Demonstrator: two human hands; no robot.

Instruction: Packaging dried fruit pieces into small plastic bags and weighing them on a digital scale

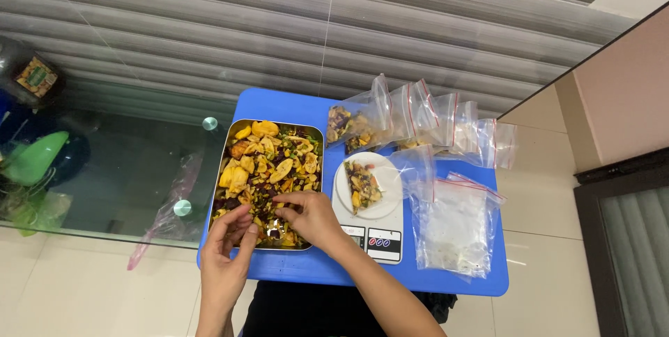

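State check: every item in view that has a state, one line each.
Metal tray: full of mixed dried fruit chips.
Left hand: at the tray's near edge, fingers curled, empty or not cannot be told.
Right hand: over the tray, fingertips pinching into the chips.
Kitchen scale: small filled bag lying on its round plate; display unreadable.
Filled bags: holding chips, leaning at the back.
Empty bags: flat, stacked right of the scale.

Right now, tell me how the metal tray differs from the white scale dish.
The metal tray is rectangular and heaped nearly full of dried fruit chips; the white scale dish is round and holds only a small strip of them. The tray sits straight on the blue table; the dish sits on a scale. Both hands, left hand and right hand, are at the tray, not the dish. Both hold the same mix.
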